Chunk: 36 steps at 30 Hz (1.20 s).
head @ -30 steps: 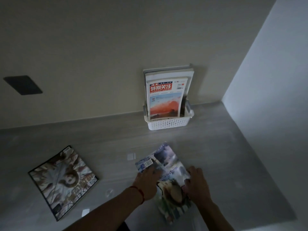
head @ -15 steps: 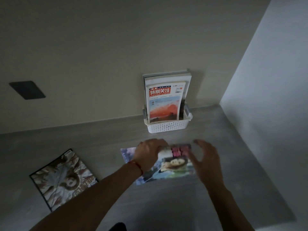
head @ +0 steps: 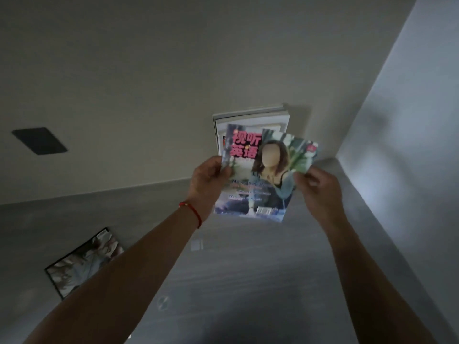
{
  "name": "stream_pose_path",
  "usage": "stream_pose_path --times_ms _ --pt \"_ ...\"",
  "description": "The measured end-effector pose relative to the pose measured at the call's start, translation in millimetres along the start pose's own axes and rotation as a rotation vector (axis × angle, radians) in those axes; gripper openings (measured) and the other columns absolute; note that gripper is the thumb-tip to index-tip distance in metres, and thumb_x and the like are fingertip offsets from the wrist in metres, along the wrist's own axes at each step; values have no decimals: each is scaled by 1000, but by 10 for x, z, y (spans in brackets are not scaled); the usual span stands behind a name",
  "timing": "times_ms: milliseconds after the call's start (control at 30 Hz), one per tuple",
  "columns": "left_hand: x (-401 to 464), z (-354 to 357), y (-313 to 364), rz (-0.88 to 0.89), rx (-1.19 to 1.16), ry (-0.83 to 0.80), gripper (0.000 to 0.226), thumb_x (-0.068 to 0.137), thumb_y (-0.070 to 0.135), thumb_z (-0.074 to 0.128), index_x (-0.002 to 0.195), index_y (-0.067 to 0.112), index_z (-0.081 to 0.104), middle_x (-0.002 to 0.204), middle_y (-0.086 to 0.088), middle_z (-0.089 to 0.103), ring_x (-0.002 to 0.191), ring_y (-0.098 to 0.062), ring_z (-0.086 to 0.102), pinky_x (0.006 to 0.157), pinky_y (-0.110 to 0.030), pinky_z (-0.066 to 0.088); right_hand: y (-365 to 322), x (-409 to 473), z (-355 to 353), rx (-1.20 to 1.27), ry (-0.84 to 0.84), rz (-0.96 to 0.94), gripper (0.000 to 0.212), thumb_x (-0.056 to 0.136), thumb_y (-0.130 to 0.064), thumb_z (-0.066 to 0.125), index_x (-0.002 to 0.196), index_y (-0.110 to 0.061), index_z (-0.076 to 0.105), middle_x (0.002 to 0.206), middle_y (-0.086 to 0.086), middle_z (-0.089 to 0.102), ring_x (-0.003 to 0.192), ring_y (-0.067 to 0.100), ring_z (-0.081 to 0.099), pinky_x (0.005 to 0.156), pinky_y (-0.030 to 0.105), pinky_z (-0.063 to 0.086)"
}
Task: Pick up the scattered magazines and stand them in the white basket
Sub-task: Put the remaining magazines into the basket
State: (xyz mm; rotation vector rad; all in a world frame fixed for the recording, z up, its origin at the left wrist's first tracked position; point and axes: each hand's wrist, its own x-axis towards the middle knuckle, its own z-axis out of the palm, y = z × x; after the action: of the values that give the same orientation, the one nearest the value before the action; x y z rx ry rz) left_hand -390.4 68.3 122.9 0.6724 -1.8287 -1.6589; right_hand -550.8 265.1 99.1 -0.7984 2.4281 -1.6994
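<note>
I hold a magazine [head: 250, 184] with pink Chinese title letters and a woman on its cover upright in the air. My left hand [head: 207, 180] grips its left edge and my right hand [head: 316, 187] pinches its curled right edge. Behind it, the tops of several magazines [head: 250, 117] stand against the back wall; the white basket holding them is hidden by the held magazine. A second loose magazine [head: 82, 264] lies flat on the grey table [head: 248, 281] at the left, partly covered by my left forearm.
A wall runs along the back and another closes the right side, forming a corner near the standing magazines. A dark rectangular plate [head: 39, 140] sits on the back wall at left. Small pale marks [head: 196, 244] lie on the tabletop.
The magazine has come up off the table and been turned upright in front of the basket. My right hand, apart from it before, now grips its right edge.
</note>
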Motion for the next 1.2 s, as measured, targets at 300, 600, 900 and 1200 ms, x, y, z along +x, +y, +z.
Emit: stream_pose_path --times_ms 300,600,900,1200 --pt "669 1 -204 -28 419 322 20 85 23 65 68 12 68 53 7 59 46 3 47 45 -15 37 -100 994 259 -100 13 -147 9 85 -25 73 84 -16 75 78 -6 72 67 -5 64 65 8 48" --pt "905 53 -757 -363 407 305 35 86 41 67 55 25 60 67 5 63 63 -14 53 66 -30 49 619 1110 770 -199 -99 -1 17 86 -28 74 82 -12 79 70 2 74 58 11 65 52 20 44" --pt "951 45 -861 -383 193 293 42 77 11 70 118 15 68 88 8 74 79 -4 69 74 -21 55 661 1111 973 2 -160 102 33 88 -11 72 119 -19 70 111 -10 73 88 -19 63 76 0 47" --pt "-238 -904 -1026 -217 442 235 39 78 -7 61 106 17 73 104 2 74 94 -9 69 71 0 46 571 -7 1142 -98 -85 97 41 86 -1 64 125 -14 66 125 4 68 105 17 69 84 27 57"
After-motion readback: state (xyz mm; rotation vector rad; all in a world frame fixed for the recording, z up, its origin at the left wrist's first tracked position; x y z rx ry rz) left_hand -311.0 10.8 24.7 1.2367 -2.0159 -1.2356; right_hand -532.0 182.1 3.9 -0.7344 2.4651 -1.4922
